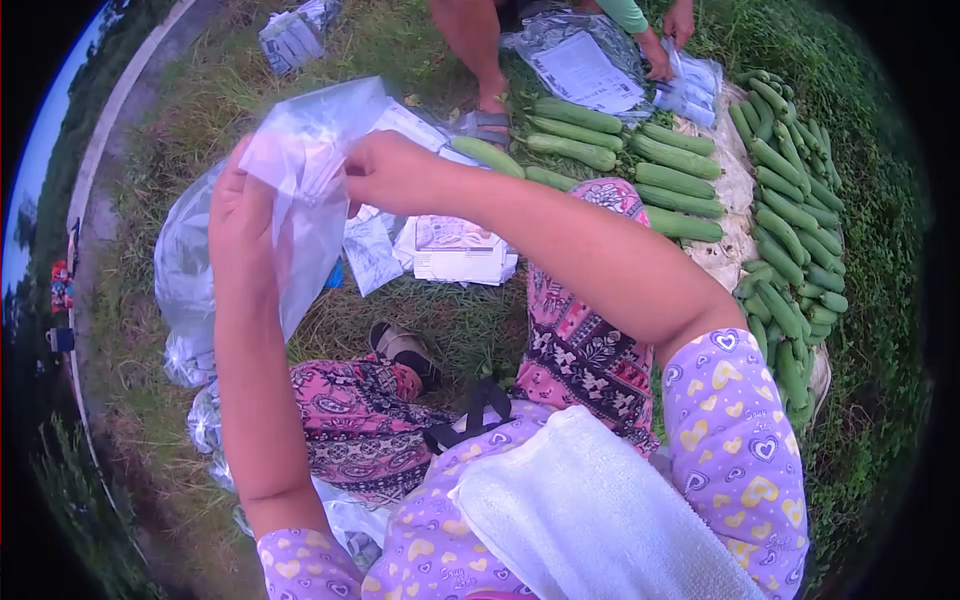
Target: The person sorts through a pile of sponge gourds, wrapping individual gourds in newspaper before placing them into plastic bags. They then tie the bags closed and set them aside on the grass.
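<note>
A clear plastic bag (325, 125) is held up in front of me, between my two hands. My left hand (240, 195) grips its left side, fingers partly hidden behind the film. On the other side my right hand (390, 172) pinches the bag's edge with fingertips closed. Beyond and below the hands, a stack of printed paper sheets (460, 262) lies on the grass, beside a small plastic packet (372, 255). More crumpled clear plastic (185, 240) is at the left, behind my left forearm.
Long green gourds (680, 185) lie in rows at the right, with a larger heap (790, 230) on pale sacking. Across from me, a co-worker's hands (660, 50) handle a plastic-wrapped bundle (690, 90). A white towel (590, 510) lies over my front.
</note>
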A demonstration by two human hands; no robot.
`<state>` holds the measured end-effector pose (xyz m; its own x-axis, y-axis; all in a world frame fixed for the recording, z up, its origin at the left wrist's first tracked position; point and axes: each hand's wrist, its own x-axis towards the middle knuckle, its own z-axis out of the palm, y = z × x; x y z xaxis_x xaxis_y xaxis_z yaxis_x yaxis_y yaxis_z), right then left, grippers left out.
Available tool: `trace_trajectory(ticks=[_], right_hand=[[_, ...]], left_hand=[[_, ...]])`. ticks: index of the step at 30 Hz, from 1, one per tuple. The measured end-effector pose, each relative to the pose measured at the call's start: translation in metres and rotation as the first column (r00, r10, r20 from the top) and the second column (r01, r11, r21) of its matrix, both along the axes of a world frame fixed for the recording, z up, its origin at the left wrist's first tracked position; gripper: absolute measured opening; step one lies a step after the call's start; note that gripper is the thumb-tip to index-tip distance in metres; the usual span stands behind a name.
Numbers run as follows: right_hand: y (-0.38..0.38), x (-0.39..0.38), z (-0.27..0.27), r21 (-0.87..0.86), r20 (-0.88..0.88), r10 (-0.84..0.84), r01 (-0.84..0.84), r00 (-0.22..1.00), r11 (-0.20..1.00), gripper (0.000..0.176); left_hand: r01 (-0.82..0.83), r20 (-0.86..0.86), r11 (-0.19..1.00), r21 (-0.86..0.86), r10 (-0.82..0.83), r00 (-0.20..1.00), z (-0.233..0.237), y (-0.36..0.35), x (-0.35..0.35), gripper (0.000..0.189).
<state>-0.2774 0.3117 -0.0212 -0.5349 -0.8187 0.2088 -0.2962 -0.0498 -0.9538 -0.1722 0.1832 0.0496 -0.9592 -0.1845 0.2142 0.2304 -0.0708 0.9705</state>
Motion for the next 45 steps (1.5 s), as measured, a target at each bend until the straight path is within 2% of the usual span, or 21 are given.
trace_trajectory(ticks=[2,6,8,11,13,16,17,19,21,22,24,26,28,30,32,34,36,38,41,43,45], right_hand=[[0.004,-0.015,-0.002,-0.129,0.031,-0.148,0.151,0.988,0.980,0.022],[0.012,-0.042,-0.019,-0.207,-0.286,-0.445,0.399,0.849,0.893,0.055],[0.011,-0.054,-0.030,-0.185,-0.279,-0.459,0.422,0.844,0.888,0.059],[0.016,-0.067,-0.040,-0.040,-0.185,-0.490,0.492,0.852,0.870,0.070],[0.017,-0.079,-0.048,0.086,-0.094,-0.535,0.542,0.840,0.836,0.072],[0.021,-0.103,-0.074,0.137,0.010,-0.553,0.547,0.833,0.826,0.073],[0.026,-0.098,-0.074,0.219,0.094,-0.529,0.501,0.843,0.837,0.072],[0.033,-0.094,-0.092,0.357,0.243,-0.452,0.355,0.858,0.864,0.075],[0.034,-0.095,-0.136,0.432,0.420,-0.282,0.083,0.863,0.898,0.085],[0.032,-0.060,-0.113,0.488,0.513,-0.385,0.108,0.767,0.866,0.087],[0.033,-0.007,-0.099,0.562,0.668,-0.499,0.066,0.551,0.825,0.088],[0.030,0.017,-0.118,0.498,0.803,-0.440,-0.048,0.401,0.866,0.078],[0.019,0.043,-0.138,0.387,0.866,-0.345,-0.048,0.361,0.921,0.058],[0.010,0.049,-0.183,0.252,0.878,-0.246,0.041,0.410,0.967,0.031],[0.004,0.033,-0.187,0.200,0.840,-0.274,0.202,0.468,0.959,0.013],[0.007,-0.008,-0.156,0.163,0.814,-0.343,0.384,0.468,0.909,0.011],[0.016,-0.075,-0.117,0.063,0.799,-0.312,0.445,0.514,0.893,0.020],[0.013,-0.110,-0.059,-0.034,0.729,-0.375,0.577,0.573,0.816,0.023],[-0.006,-0.050,0.051,-0.083,0.800,-0.244,0.503,0.549,0.860,0.016],[-0.012,-0.034,0.039,-0.125,0.672,-0.056,0.188,0.739,0.974,0.012],[-0.013,-0.006,0.043,-0.083,0.568,0.221,-0.212,0.793,0.974,0.011]], left_hand=[[-0.077,0.002,0.987,0.140,0.077,0.997,-0.003,-0.005,-0.006,0.028],[-0.079,0.022,0.975,0.208,0.076,0.997,-0.006,-0.027,0.004,0.036],[-0.049,0.001,0.968,0.246,0.051,0.999,0.000,-0.035,0.008,0.038],[0.286,-0.381,0.876,0.388,-0.130,0.916,0.023,-0.062,0.010,0.040],[0.254,-0.409,0.785,0.564,-0.002,0.913,0.046,-0.098,0.028,0.041],[0.393,-0.542,0.810,0.436,-0.112,0.833,0.068,-0.149,0.066,0.042],[0.029,-0.471,0.869,0.494,0.239,0.849,0.072,-0.156,0.077,0.041],[-0.634,-0.301,0.561,0.532,0.825,0.478,0.076,-0.170,0.102,0.041],[-0.212,-0.439,0.758,0.617,0.555,0.706,0.038,-0.233,0.158,0.041],[0.021,-0.522,0.786,0.617,0.389,0.759,0.024,-0.255,0.182,0.042],[-0.577,-0.272,0.518,0.631,0.845,0.461,0.012,-0.203,0.167,0.042],[-0.294,-0.304,0.622,0.725,0.673,0.674,-0.037,-0.213,0.203,0.041],[-0.501,-0.079,0.406,0.764,0.830,0.553,-0.057,-0.188,0.199,0.038],[-0.444,-0.032,0.409,0.797,0.764,0.645,-0.107,-0.227,0.224,0.033],[-0.638,0.025,0.386,0.667,0.844,0.536,-0.102,-0.220,0.220,0.028],[-0.682,0.185,0.195,0.705,0.878,0.442,-0.102,-0.216,0.213,0.031],[-0.863,0.286,0.123,0.491,0.913,0.292,-0.097,-0.202,0.193,0.044],[-0.970,0.162,0.192,0.150,0.963,0.216,-0.083,-0.183,0.176,0.062],[-0.862,-0.133,0.491,-0.129,0.853,0.505,-0.073,-0.151,0.139,0.046],[-0.542,-0.003,0.825,-0.161,0.549,0.836,-0.059,-0.118,0.111,0.043],[-0.398,0.038,0.810,-0.431,0.457,0.889,-0.052,-0.083,0.089,0.066]])
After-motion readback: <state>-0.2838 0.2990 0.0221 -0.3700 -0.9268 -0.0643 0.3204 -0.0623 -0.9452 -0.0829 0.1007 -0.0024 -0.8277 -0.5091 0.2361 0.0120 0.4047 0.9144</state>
